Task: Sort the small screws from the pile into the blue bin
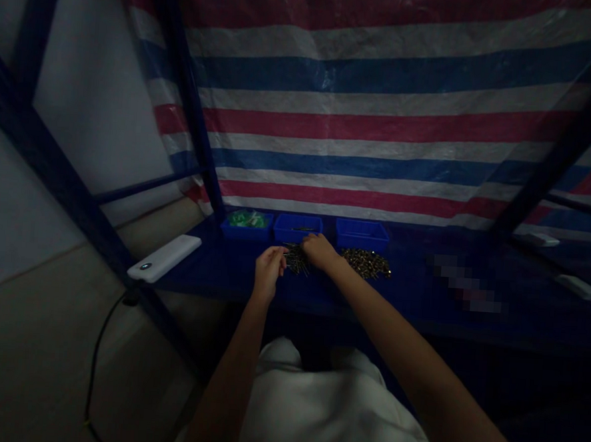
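My left hand (269, 270) is closed in a pinch at the left side of a pile of thin metal screws or pins (298, 261). Whatever sits between its fingertips is too small and dark to name. Over the top of that same pile reaches my right hand (319, 251), its fingers bent down and together, their tips partly hidden. A heap of small brass-coloured metal parts (365, 263) lies right of my right wrist. Behind the hands, a blue tray (297, 238) holds a few thin pieces.
Another blue tray (246, 233) holds green and white plastic bags; a third blue tray (361, 242) stands right. A white device (166, 258) lies on the left edge of the blue table (411, 295). Blue posts (188, 94) frame the sides, before a striped sheet (357, 105).
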A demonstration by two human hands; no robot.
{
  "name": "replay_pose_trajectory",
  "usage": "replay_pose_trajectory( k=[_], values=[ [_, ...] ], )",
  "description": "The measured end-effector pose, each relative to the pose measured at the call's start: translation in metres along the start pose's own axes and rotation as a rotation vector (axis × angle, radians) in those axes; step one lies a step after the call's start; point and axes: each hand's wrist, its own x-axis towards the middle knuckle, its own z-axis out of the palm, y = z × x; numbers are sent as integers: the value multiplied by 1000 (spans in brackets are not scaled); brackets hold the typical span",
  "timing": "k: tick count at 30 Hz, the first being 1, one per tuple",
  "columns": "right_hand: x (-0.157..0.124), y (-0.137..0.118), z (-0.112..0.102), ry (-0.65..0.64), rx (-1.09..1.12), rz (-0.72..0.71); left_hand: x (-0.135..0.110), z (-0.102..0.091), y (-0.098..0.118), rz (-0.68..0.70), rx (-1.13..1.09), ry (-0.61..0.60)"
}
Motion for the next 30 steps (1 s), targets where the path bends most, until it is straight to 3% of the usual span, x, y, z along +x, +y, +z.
replay_pose_trajectory(
  k=[12, 30],
  values=[
    [16, 1, -11, -127, -183, -113, 1, -3, -3, 15, 14, -38],
    [25, 2, -9, -170, -241, -256, 1, -4, -4, 18, 47, -52]
  ],
)
